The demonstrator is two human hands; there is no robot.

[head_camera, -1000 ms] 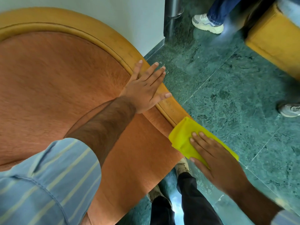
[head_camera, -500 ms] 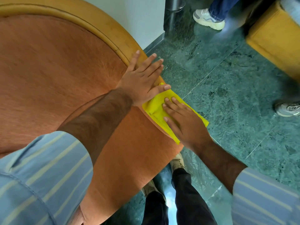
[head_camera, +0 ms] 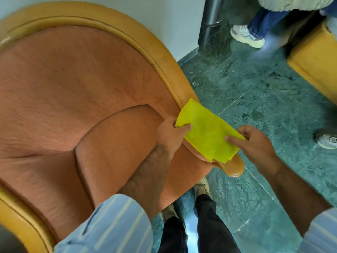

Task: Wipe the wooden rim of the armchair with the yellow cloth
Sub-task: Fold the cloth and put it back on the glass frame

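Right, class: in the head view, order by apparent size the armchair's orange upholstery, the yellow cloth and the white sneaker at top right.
1. Orange upholstery
2. Yellow cloth
3. White sneaker, though it is farther from the camera, so its true size is unsure.

yellow cloth (head_camera: 207,132), golden wooden rim (head_camera: 160,57), orange upholstery (head_camera: 73,84), green marbled floor (head_camera: 264,110), blue striped sleeve (head_camera: 113,227)

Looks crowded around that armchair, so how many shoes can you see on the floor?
4: a white sneaker at the top, another white sneaker at the right edge, and two tan shoes below the armchair. More may be hidden.
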